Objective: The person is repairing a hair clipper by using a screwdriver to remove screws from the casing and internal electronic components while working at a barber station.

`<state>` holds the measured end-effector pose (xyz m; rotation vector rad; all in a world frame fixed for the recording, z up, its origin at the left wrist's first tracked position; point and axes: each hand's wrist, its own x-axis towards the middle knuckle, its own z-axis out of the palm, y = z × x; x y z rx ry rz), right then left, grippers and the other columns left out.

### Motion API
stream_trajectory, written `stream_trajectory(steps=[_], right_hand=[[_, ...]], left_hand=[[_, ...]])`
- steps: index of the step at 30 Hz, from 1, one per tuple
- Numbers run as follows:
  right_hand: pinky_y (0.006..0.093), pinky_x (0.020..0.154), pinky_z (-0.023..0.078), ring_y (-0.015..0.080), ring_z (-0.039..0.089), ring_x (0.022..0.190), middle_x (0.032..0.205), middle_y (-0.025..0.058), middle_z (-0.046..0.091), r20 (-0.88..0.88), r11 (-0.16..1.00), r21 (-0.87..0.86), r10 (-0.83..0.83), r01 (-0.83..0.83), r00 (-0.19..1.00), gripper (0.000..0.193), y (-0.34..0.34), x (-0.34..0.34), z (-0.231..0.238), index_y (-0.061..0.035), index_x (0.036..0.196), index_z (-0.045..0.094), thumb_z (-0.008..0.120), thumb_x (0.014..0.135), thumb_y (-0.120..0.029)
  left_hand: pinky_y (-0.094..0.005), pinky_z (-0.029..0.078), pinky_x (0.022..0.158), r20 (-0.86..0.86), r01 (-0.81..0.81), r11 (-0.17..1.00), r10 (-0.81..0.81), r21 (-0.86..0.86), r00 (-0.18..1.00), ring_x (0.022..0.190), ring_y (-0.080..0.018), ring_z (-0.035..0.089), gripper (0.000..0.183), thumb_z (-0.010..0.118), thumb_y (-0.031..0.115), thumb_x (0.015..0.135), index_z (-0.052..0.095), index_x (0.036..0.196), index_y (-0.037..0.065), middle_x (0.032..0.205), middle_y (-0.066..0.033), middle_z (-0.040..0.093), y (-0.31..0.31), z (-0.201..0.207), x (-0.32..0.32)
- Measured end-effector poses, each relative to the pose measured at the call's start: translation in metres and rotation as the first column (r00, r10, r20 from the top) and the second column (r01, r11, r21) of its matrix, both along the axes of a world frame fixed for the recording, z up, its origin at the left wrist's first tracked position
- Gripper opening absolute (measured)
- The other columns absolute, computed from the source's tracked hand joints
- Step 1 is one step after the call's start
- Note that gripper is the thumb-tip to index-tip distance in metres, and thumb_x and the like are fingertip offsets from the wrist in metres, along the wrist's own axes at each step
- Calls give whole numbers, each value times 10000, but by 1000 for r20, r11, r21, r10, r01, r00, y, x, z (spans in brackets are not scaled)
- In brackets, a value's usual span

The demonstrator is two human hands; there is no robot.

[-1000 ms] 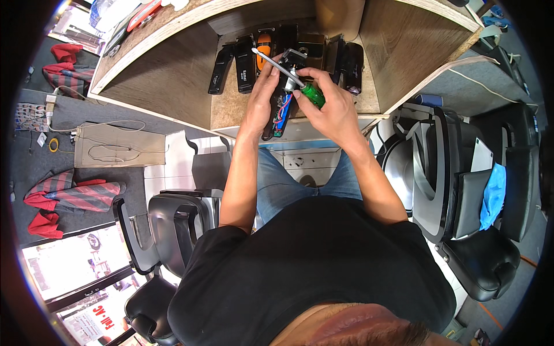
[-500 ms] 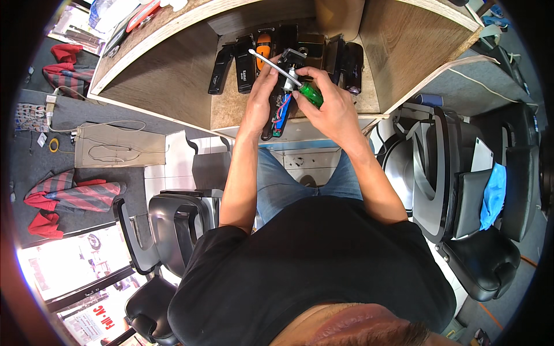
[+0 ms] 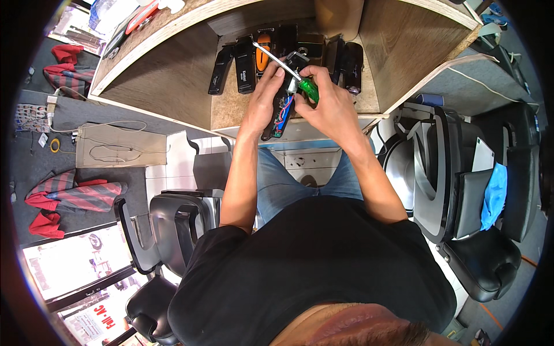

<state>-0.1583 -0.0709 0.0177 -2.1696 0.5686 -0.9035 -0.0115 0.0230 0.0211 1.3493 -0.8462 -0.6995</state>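
1. Opened clipper (image 3: 281, 115): a black body with its cover off and red and blue wires showing. It lies at the front edge of the wooden desk (image 3: 173, 81), near the middle.
2. Left hand (image 3: 266, 92): fingers curled over the upper part of the clipper, pressing it to the desk. How tightly they close, I cannot tell.
3. Right hand (image 3: 330, 104): closed around the green handle of a screwdriver (image 3: 285, 66), just right of the clipper.
4. The screwdriver's metal shaft slants up and to the left from the handle, crossing above the left hand's fingers. Its tip ends near an orange clipper (image 3: 263, 46).
5. Row of black clippers (image 3: 244, 56): lined up along the back of the desk, behind the opened one, the orange one among them.
6. Black chairs (image 3: 473, 190): to the right of the desk and below it, one with a blue cloth (image 3: 495, 193) draped over it.
7. Striped red and grey cloth (image 3: 69, 193): on the floor, well left of the desk.
8. Brown paper bag (image 3: 112, 144): just below the desk's left end.
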Motion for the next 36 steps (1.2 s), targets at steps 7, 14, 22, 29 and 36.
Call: stream_trajectory(steps=[7, 14, 22, 29, 36], right_hand=[[444, 627, 573, 343, 735, 704, 796, 138, 697, 61, 995, -95, -13, 19, 998, 490, 0, 1, -8, -49, 1256, 512, 782, 856, -135], [433, 637, 577, 353, 740, 723, 835, 153, 704, 49, 997, -74, -17, 21, 999, 465, 2, 0, -8, -35, 1241, 519, 767, 856, -116], [380, 712, 581, 272, 769, 802, 883, 139, 736, 135, 999, 49, -20, 14, 991, 326, 4, -2, -6, -6, 1186, 533, 706, 912, -44], [416, 651, 598, 330, 759, 717, 911, 130, 779, 250, 999, 48, -8, -4, 968, 323, 1, 1, -14, -24, 1164, 538, 694, 889, -90], [426, 682, 608, 336, 769, 754, 957, 116, 790, 199, 1000, 18, -6, 3, 980, 313, 6, -2, -3, -20, 1164, 526, 674, 895, -78]], left_hand=[[-286, 379, 1125, -29, 86, 995, -87, -52, 996, 1283, -158, 538, 491, 497, 330, 1119, 557, 1469, -8, 1369, -97, 613, -2, -3, 4], [-286, 377, 1132, -29, 61, 997, -62, -50, 998, 1278, -163, 553, 497, 501, 335, 1118, 560, 1466, -14, 1359, -104, 627, -1, -2, 3], [-284, 366, 1148, -141, 25, 999, -31, -40, 989, 1313, -167, 545, 516, 485, 347, 1125, 538, 1485, -20, 1400, -105, 614, -2, -8, 8], [-260, 575, 675, -358, 46, 999, -43, 1, 933, 786, -126, 695, 458, 380, 415, 1144, 588, 1362, 70, 1003, -72, 729, -1, -9, 14], [-249, 501, 453, -371, 79, 997, -82, -22, 925, 538, -107, 619, 596, 329, 546, 1133, 675, 1170, 62, 841, -61, 729, 1, -6, 13]])
